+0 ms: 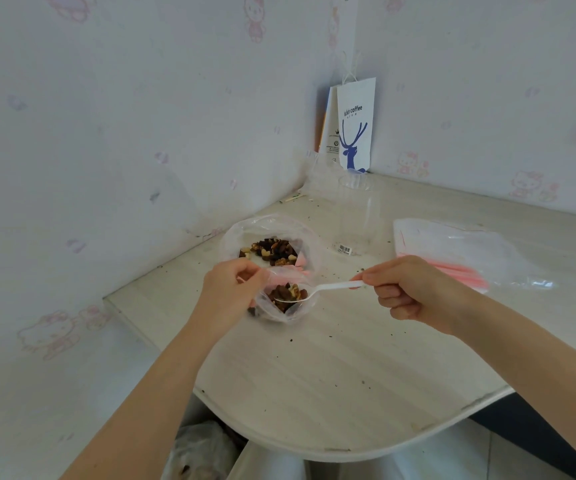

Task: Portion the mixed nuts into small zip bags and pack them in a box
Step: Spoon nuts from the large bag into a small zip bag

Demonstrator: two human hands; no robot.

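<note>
Both my forearms reach forward over a pale table [331, 358] set into a corner of the room. My left hand [231, 292] is bent at the wrist with its back to me. Its fingers are curled and pinch the rim of a small zip bag [279, 315], holding the mouth open. The bag sits on the table just right of that hand and already has some nuts in the bottom.

My right hand [414, 292] is level with the left and well apart from it. Its thumb and forefinger pinch the far end of a white plastic spoon [328, 289], and the other fingers are curled into the palm. The spoon points left towards my other hand. Its bowl is heaped with nuts and sits at the open mouth of the small bag.

Just beyond my left hand lies a larger clear bag [269, 226], wide open, with the mixed nuts [272, 252] heaped inside. Beyond my right hand and a little to the right lies a flat stack of empty zip bags [452, 251] with pink strips. Between the two hands and farther back stands a clear plastic container [354, 216] with a barcode sticker near its base. A white paper bag [355, 123] with a blue deer leans in the far corner. Dark crumbs are scattered over the table.
</note>
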